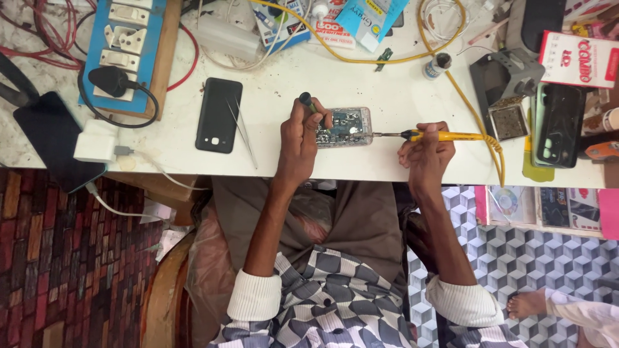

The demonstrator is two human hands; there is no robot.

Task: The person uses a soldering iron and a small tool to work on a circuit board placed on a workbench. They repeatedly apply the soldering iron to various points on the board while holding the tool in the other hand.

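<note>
One soldering iron (438,136) (lengthwise level), tip leftward

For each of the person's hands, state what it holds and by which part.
The right hand grips the yellow soldering iron by its handle. The left hand holds a dark-tipped tool by its shaft, over the opened phone.

Left hand (301,143) grips dark tool over opened phone (345,127). Right hand (425,154) holds yellow iron (445,136), tip at phone's right edge. Tweezers (244,131), black phone (219,115) left of it.
</note>
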